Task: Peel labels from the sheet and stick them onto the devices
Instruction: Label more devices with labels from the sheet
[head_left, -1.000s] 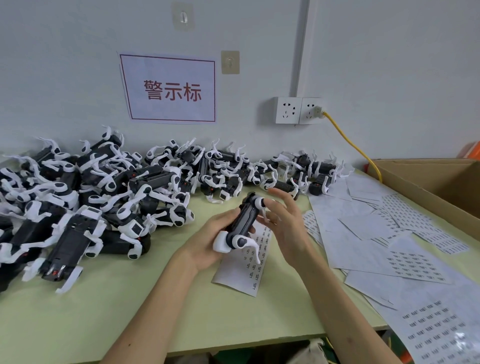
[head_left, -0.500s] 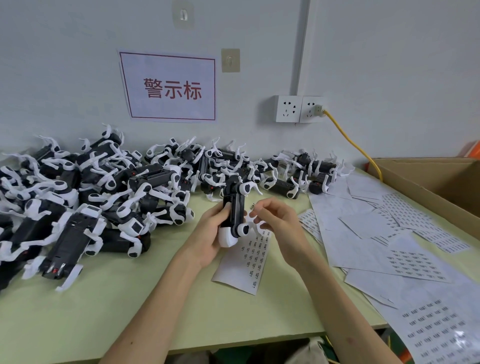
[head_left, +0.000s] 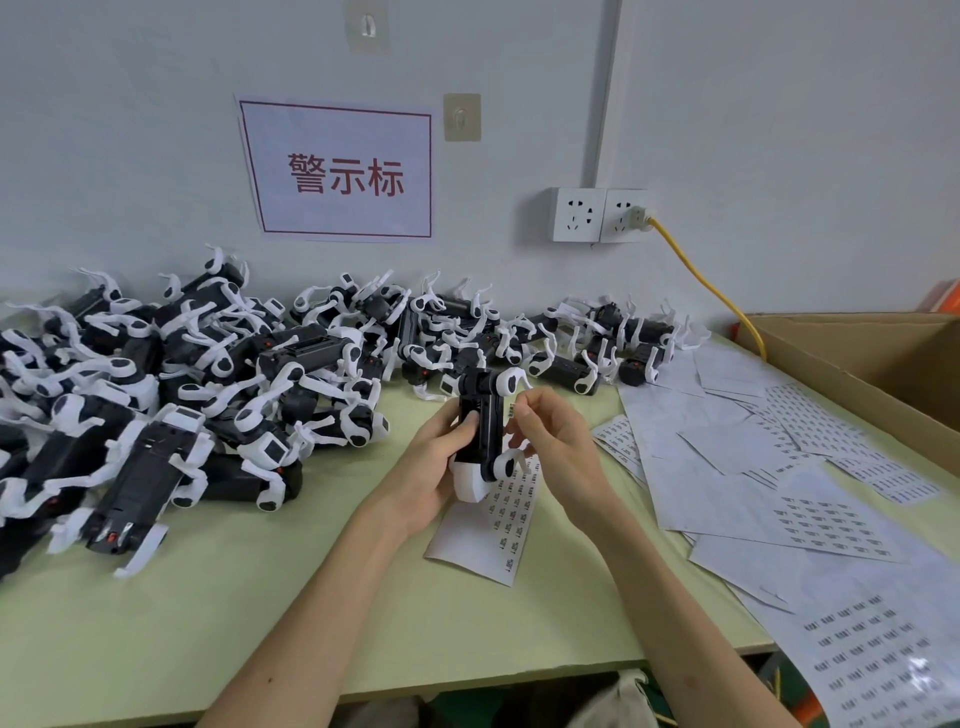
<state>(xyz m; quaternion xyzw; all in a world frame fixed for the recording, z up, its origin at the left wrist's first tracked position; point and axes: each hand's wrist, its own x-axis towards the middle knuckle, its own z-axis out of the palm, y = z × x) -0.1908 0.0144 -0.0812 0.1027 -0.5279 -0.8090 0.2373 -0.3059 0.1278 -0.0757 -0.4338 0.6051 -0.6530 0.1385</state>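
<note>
- Both forearms reach in from the front edge of the worktop (head_left: 260, 597) and meet over its middle, with the hands close together.
- The left hand (head_left: 441, 462) is turned palm-inward. Its fingers wrap the back of a black-and-white device (head_left: 485, 431) and its thumb lies on the dark face.
- The device is held upright above the worktop, white end down, with a white leg joint at the top.
- The right hand (head_left: 556, 441) pinches a small label (head_left: 511, 410) between thumb and forefinger, just beside the device's upper right edge. Whether the label touches the device I cannot tell. The other fingers curl near the lower white leg.
- A label sheet (head_left: 493, 530) lies flat on the worktop directly under the hands, between the two wrists.
- A pile of devices (head_left: 182, 395) covers the left end of the worktop and runs along the back edge to past the middle.
- Loose sheets (head_left: 769, 467) cover the right part, overlapping one another, and one overhangs the front edge near the right corner.
- A cardboard box (head_left: 857, 364) stands along the right edge, beside the sheets.
- Bare worktop lies in front of the pile, from the left forearm out toward the front left corner. There is a narrower strip between the forearms.
</note>
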